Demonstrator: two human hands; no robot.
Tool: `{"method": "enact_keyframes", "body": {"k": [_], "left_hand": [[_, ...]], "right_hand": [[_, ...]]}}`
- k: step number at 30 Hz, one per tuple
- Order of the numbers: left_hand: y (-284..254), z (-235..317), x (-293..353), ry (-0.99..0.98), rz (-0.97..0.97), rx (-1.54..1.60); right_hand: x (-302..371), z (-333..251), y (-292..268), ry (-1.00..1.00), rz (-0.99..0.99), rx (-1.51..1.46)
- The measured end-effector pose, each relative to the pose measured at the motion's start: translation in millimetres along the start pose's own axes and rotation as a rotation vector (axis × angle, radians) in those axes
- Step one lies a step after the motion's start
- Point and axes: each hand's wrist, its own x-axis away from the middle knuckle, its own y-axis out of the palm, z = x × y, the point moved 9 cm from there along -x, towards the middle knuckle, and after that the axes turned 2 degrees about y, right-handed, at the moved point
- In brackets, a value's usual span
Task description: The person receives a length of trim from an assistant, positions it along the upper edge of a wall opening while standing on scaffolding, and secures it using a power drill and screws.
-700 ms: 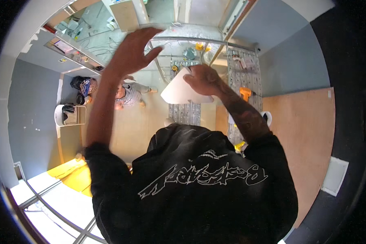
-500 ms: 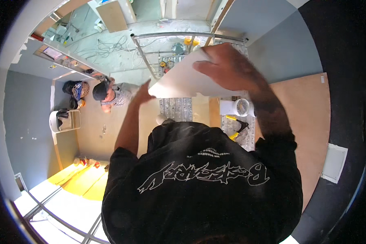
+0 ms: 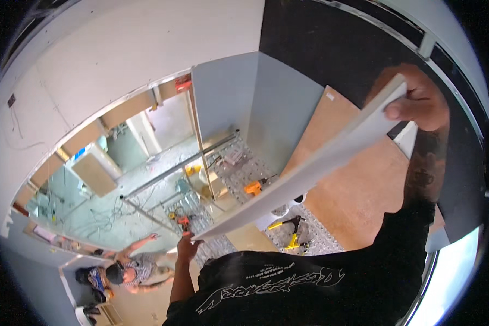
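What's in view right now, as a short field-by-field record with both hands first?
Right hand: gripping the upper-right end of a long, flat white board
Left hand: at the board's lower-left end; finger closure unclear
Board pose: slanting across the picture, seen nearly edge-on
Platform: grey perforated metal planks
On platform: orange-and-black power drill; black-and-yellow hand tool, exact type unclear
Right side: large flat brown sheet against the wall
Other person: lower left, dark cap, striped top
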Motion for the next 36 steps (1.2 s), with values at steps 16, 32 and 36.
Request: {"method": "enact_keyframes", "body": {"k": [16, 32, 36], "left_hand": [[23.9, 275.4, -29.4, 0.841, -0.752, -0.259], [11.1, 330.4, 9.4, 1.249, -1.001, -0.052], [2.5, 296.4, -14.5, 1.077, -0.977, 0.124]], "right_hand": [[81.0, -87.4, 100.0, -0.014, 0.279, 0.919], [91.4, 8.6, 309.6, 0.765, -0.315, 0.711], [113.8, -14.9, 279.6, 0.885, -0.156, 0.756]]}}
